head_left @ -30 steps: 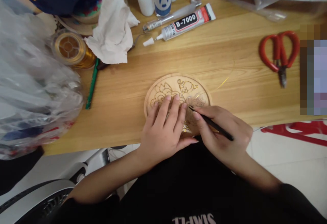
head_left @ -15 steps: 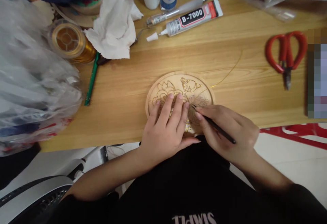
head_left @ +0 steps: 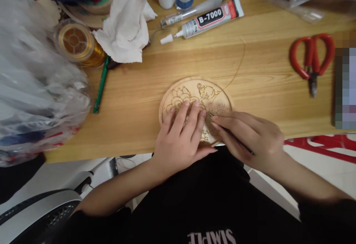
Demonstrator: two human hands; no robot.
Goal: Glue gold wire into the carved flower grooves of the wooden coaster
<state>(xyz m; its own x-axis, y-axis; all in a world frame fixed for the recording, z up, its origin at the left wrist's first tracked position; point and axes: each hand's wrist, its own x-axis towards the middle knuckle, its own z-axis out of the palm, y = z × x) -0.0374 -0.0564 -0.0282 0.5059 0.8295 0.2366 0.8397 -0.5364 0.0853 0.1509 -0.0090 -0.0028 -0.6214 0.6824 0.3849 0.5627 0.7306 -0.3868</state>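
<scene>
A round wooden plaque (head_left: 164,99) with a raised rim lies at the table's near edge. Gold wire outlines a flower and a fish-like figure on its face, beside faint drawn lines on the right. Spread flat over its left and middle part is my left hand (head_left: 179,136), fingers apart. My right hand (head_left: 250,134) closes around slim black tweezers (head_left: 239,140), their tips touching or just above the drawn lines. A loose gold wire (head_left: 239,69) curves up from the plaque onto the table; whether the tips grip its near end is too small to tell.
Red-handled cutting pliers (head_left: 313,62) lie at right. A B-7000 glue tube (head_left: 213,17), crumpled tissue (head_left: 125,25), gold wire spool (head_left: 78,43) and green pencil (head_left: 101,84) lie farther back or left. A plastic bag (head_left: 41,77) covers the table's left end.
The free end of the loose gold wire has swung to the left and now curves more steeply upward. My right hand has shifted slightly; my left hand stays put.
</scene>
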